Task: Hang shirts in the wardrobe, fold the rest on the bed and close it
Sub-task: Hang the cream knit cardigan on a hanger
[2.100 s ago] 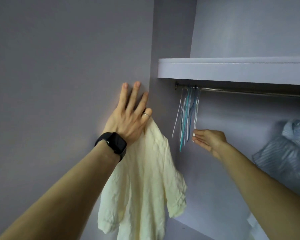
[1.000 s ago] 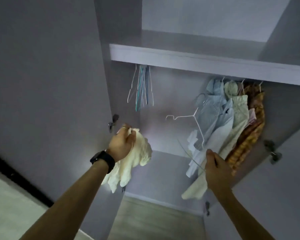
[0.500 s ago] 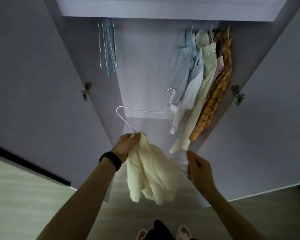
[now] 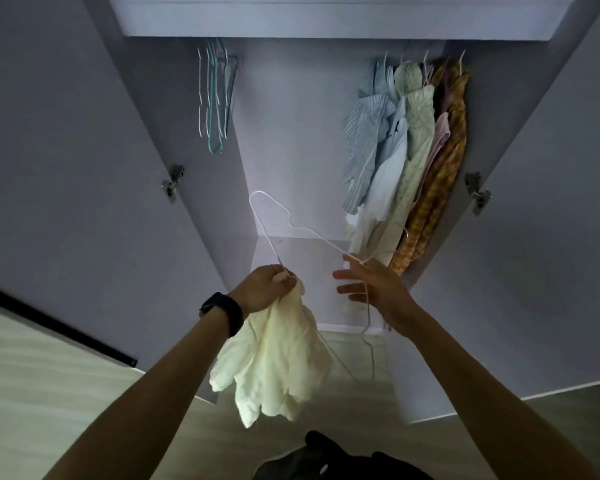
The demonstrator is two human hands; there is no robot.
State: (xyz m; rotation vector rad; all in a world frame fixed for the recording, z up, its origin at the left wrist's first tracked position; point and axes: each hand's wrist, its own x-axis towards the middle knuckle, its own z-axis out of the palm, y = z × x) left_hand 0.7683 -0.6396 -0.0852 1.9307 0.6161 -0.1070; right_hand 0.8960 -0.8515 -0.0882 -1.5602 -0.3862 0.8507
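My left hand point(image 4: 264, 289) grips the bunched collar of a cream shirt point(image 4: 278, 362), which hangs crumpled below it, and also pinches one arm of a white wire hanger point(image 4: 272, 244). The hanger's triangle tilts up toward the open wardrobe. Its neck lies across my right hand point(image 4: 374, 289), whose fingers are spread and straight, and its hook dangles below that hand. Both hands are in front of the wardrobe's lower opening.
Several shirts point(image 4: 406, 150) hang at the right end of the rail. Spare hangers point(image 4: 215, 98) hang at the left end, under a shelf point(image 4: 291, 19). The left door point(image 4: 66, 168) and right door point(image 4: 534, 237) stand open. A pale bed surface point(image 4: 32, 375) lies at lower left.
My right hand took a hanger off the rail and brought it down to the shirt. My left hand now holds one hanger arm with the shirt, and my right hand's fingers have spread.
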